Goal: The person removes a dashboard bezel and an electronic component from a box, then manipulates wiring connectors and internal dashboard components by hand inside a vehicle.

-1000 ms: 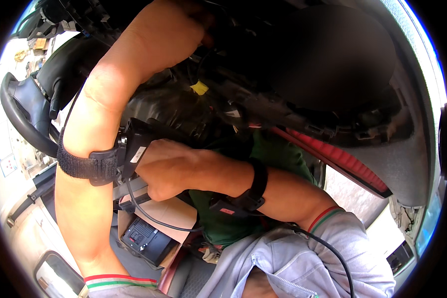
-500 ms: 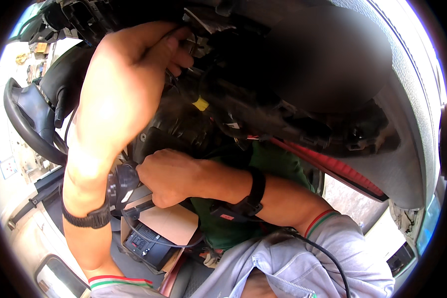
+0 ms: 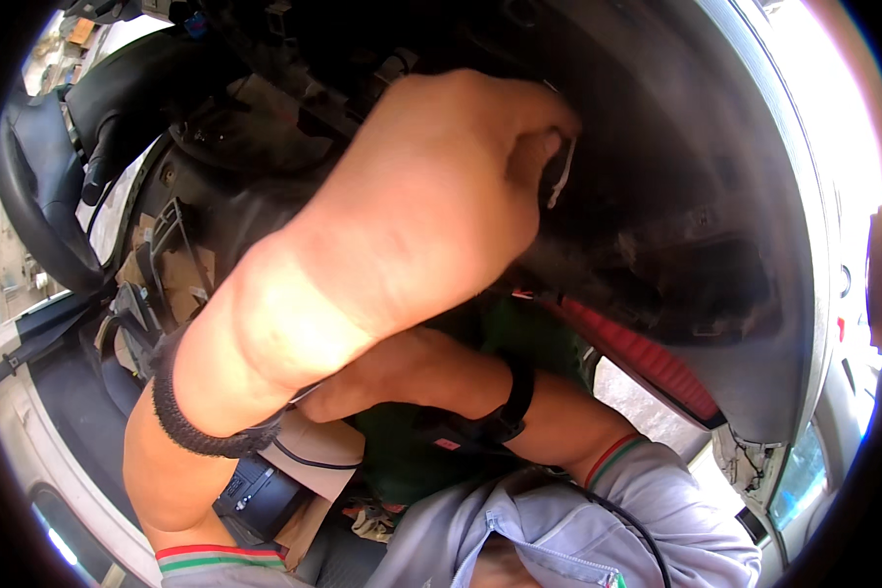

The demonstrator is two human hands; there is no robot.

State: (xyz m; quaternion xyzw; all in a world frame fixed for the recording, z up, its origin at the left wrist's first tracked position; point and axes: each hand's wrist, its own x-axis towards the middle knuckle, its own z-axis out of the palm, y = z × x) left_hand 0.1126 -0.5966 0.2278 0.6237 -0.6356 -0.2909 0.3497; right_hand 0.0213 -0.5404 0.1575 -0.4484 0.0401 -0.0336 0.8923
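My left hand [image 3: 461,186] reaches up under the dark dashboard [image 3: 647,196], back upward, its fingers curled closed at the right. A thin pale strip [image 3: 563,176] hangs beside those fingertips; whether they grip it or something else is hidden. Below, my right hand [image 3: 353,377] lies behind my left forearm, which covers its fingers. Black straps circle both forearms, and a dark box-shaped device [image 3: 451,426] is fixed under the right one.
A steering wheel [image 3: 39,196] stands at the left. A cardboard box [image 3: 328,456] with a black device [image 3: 260,495] in it sits below my arms. Red ribbed trim [image 3: 637,358] runs under the dashboard's right side. A thin cable [image 3: 647,549] crosses my sleeve.
My left hand has swung right along the dashboard, away from the cable with the yellow tag. The left forearm now covers the front of my right hand, whose closed fist showed before.
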